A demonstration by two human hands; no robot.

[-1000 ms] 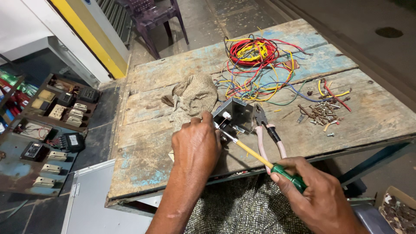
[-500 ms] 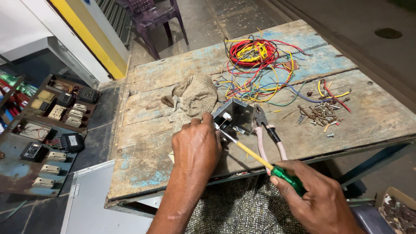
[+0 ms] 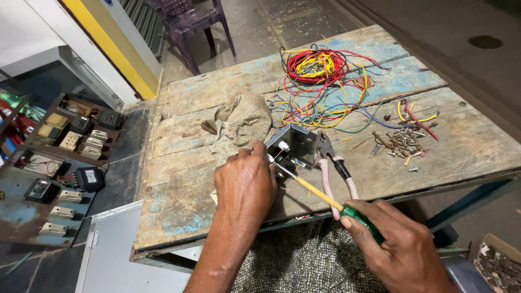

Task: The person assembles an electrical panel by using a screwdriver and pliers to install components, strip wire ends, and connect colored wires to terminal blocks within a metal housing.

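Across the 3 frames little has shifted: left hand (image 3: 245, 187) remains clamped around the metal box (image 3: 296, 145), right hand (image 3: 404, 247) fingers wrapped on the screwdriver (image 3: 325, 198), tip still at the box.

Small metal bracket box (image 3: 296, 145): grey, open-sided, sat on worn wooden tabletop near front edge, tilted, open face toward camera; white stud visible on left wall. Left hand (image 3: 245, 184) touched its left side, fingers curled against it. Screwdriver (image 3: 325, 198): yellow shaft, green handle, lay diagonal, tip at box's lower left corner, handle gripped in right hand (image 3: 404, 244) below table edge.
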